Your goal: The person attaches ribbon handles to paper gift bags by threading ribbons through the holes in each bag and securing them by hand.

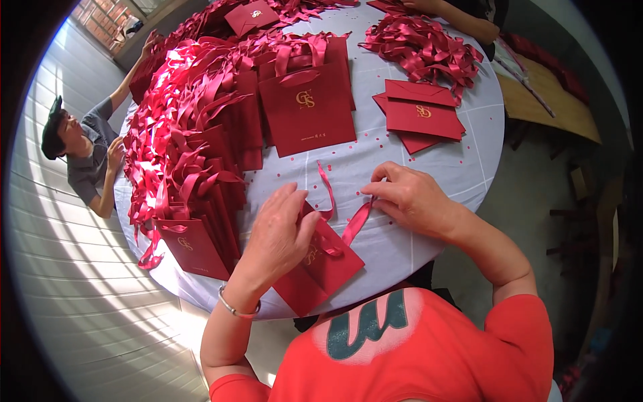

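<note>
A dark red paper gift bag point(341, 264) lies flat and slanted at the table's near edge, with a gold emblem partly covered. My right hand point(418, 201) pinches one end of the red satin ribbon point(357, 224) that runs from the bag. The ribbon's other end rises loose in a curve, toward the far side. My left hand point(278, 231) is over the bag's left part, its fingers stretched and its thumb apart, nothing visibly gripped; whether it presses on the bag I cannot tell.
Finished-looking red bags with ribbon handles point(308, 107) stand in packed rows at left and centre. Flat red bags point(422, 114) and a heap of ribbons point(429, 50) lie at right. Small red dots point(382, 137) dot the white tablecloth point(479, 134). A person point(90, 144) sits at left; another's arm point(462, 20) reaches in far right.
</note>
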Demonstrator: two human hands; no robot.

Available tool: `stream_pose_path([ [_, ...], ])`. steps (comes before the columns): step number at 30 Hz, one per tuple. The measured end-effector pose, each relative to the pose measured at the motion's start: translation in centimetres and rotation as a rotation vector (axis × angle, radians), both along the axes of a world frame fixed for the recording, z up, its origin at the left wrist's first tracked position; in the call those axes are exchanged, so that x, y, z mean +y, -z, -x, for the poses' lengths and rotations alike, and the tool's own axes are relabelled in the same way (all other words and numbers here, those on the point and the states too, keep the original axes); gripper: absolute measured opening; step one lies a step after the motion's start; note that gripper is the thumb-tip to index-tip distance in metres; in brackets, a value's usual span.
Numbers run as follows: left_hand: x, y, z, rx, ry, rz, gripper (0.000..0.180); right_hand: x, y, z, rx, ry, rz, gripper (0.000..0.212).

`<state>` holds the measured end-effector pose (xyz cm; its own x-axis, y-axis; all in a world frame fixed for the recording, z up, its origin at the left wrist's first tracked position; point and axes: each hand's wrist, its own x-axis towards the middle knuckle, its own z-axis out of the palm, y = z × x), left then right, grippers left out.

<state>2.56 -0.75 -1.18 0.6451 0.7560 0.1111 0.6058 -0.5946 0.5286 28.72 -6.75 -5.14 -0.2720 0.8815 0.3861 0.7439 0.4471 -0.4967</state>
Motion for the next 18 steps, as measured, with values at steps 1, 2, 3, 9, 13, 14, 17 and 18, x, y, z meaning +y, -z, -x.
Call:
stream_pose_path([
  [1, 0.4, 0.3, -0.5, -0.008, 0.014, -0.062, 0.035, 0.2, 0.1, 0.0, -0.07, -0.027, -0.017, 0.018],
  [2, 1.0, 0.3, -1.3, -0.012, 0.009, -0.061, 0.035, 0.2, 0.2, -0.1, -0.073, -0.031, -0.017, 0.018],
  [3, 1.7, 0.2, -2.1, 0.053, 0.0, -0.024, 0.034, 0.2, 0.2, -0.1, -0.062, -0.035, -0.01, 0.017],
  [9, 3.1, 1.8, -5.4, 0.098, 0.092, -0.18, 0.036, -0.8, 0.2, -0.4, 0.007, -0.046, 0.043, 0.014],
  [13, 2.4, 1.5, -6.5, -0.016, 0.131, 0.185, 0.046, -1.5, 0.4, -0.7, 0.056, -0.049, 0.06, 0.016],
  [14, 2.3, 1.4, -6.5, -0.122, 0.174, 0.326, 0.048, -1.5, 0.4, -0.7, 0.058, -0.049, 0.062, 0.016],
  [17, 1.9, 1.4, -5.1, -0.117, 0.054, 0.07, 0.045, -1.4, 0.3, -0.6, 0.081, -0.037, 0.037, 0.017],
  [18, 1.8, 1.3, -4.3, -0.134, 0.055, 0.001, 0.043, -1.3, 0.3, -0.7, 0.076, -0.039, 0.04, 0.015],
])
